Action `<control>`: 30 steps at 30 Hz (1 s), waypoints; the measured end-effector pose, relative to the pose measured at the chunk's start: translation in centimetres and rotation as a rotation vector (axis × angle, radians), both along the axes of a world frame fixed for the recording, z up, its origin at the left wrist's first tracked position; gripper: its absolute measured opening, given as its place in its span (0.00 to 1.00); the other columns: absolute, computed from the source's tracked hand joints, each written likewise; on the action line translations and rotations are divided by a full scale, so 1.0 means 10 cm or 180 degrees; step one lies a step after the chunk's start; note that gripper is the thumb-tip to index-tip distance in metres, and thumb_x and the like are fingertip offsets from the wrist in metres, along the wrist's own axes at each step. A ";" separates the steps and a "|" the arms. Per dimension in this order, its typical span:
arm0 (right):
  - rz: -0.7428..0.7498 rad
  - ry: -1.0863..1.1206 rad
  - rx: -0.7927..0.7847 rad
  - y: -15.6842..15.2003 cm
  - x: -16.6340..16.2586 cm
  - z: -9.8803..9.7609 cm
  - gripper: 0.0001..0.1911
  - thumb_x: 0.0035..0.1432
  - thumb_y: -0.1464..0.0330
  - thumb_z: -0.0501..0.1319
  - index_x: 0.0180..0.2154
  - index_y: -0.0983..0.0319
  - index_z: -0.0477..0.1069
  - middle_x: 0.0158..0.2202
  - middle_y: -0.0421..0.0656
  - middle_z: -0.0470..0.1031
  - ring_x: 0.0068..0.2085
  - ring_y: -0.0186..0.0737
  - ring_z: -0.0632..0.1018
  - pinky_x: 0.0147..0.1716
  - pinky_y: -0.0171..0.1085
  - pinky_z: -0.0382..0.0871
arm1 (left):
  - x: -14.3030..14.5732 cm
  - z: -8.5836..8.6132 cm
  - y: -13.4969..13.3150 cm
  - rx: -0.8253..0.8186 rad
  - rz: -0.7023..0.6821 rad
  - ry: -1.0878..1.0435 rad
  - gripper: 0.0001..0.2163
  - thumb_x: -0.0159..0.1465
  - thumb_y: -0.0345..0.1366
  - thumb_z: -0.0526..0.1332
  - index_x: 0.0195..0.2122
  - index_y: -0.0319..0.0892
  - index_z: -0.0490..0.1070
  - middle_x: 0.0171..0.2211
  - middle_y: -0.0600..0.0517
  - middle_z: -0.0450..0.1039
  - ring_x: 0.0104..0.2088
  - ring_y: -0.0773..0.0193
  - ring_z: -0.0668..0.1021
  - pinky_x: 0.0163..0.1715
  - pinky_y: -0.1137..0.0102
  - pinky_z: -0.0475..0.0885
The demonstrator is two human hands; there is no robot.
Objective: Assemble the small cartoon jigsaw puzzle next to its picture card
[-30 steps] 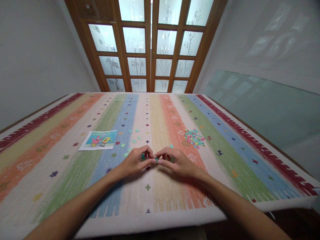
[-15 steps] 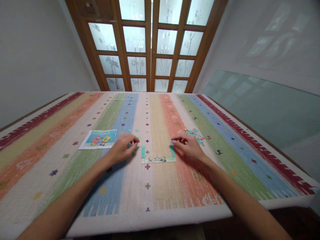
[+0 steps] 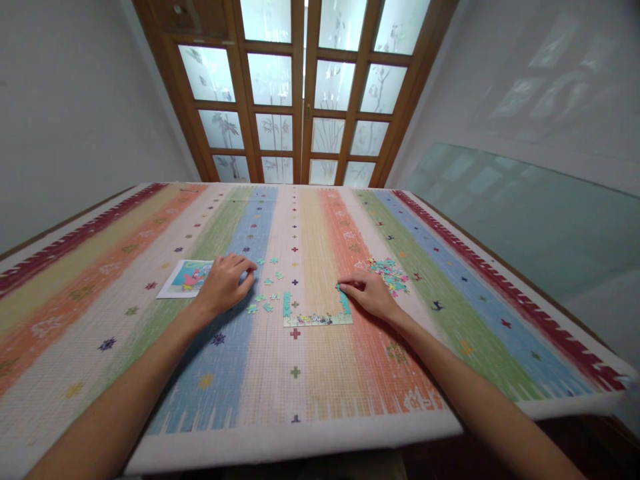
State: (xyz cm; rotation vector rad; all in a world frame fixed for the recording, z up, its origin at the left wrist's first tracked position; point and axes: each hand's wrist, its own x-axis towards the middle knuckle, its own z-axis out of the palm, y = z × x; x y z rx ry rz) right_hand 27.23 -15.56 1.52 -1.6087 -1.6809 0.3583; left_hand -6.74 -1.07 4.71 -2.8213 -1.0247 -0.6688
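Tabletop [image 3: 270, 380], striped cloth. Joined strip [image 3: 320, 320] lies flat ahead of me: 3 sides, none across the far end. Right fingers [image 3: 350, 277] close together at a teal piece [image 3: 338, 287] by the right side's far end; pinching or only pressing, can't tell. Left fingers [image 3: 245, 265] apart, nothing visible between, hiding part of the card [image 3: 183, 277]. Loose pieces [image 3: 269, 307] between them and the strip; pile [image 3: 390, 270] to the right. Handling, my judgement: pieces light, thin, stiffish, tabs easily bent; pinch opposite edges. Strip likely parts at the joints if lifted by 1 end; better slid flat, held at 2 corners.
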 end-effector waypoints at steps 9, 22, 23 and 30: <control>-0.0049 -0.0445 0.0173 0.04 0.04 -0.06 0.09 0.61 0.68 0.63 0.37 0.58 0.84 0.33 0.46 0.80 0.34 0.43 0.76 0.40 0.43 0.71 | 0.01 -0.02 -0.01 -0.0008 -0.0044 0.0003 0.10 0.67 0.35 0.54 0.39 0.43 0.77 0.37 0.44 0.78 0.43 0.48 0.76 0.45 0.55 0.66; 0.0136 -0.0687 0.0211 0.04 0.05 -0.08 0.08 0.63 0.72 0.64 0.39 0.60 0.83 0.34 0.46 0.77 0.37 0.44 0.76 0.42 0.43 0.69 | 0.02 -0.05 -0.01 0.0049 -0.0094 0.0121 0.10 0.68 0.35 0.54 0.39 0.43 0.76 0.36 0.46 0.78 0.42 0.50 0.75 0.45 0.57 0.65; 0.0149 -0.0718 0.0205 0.03 0.05 -0.07 0.08 0.64 0.71 0.63 0.39 0.60 0.83 0.35 0.46 0.77 0.38 0.44 0.77 0.42 0.43 0.69 | 0.02 -0.05 -0.01 0.0047 -0.0093 0.0115 0.10 0.68 0.35 0.54 0.39 0.43 0.76 0.36 0.46 0.78 0.42 0.50 0.75 0.45 0.57 0.65; 0.0339 -0.0888 0.0300 -0.04 0.10 0.03 0.11 0.67 0.69 0.60 0.40 0.60 0.83 0.38 0.48 0.77 0.41 0.47 0.77 0.44 0.46 0.70 | 0.02 -0.05 -0.01 0.0071 -0.0111 0.0132 0.10 0.68 0.35 0.54 0.39 0.42 0.76 0.37 0.45 0.79 0.42 0.49 0.76 0.45 0.57 0.65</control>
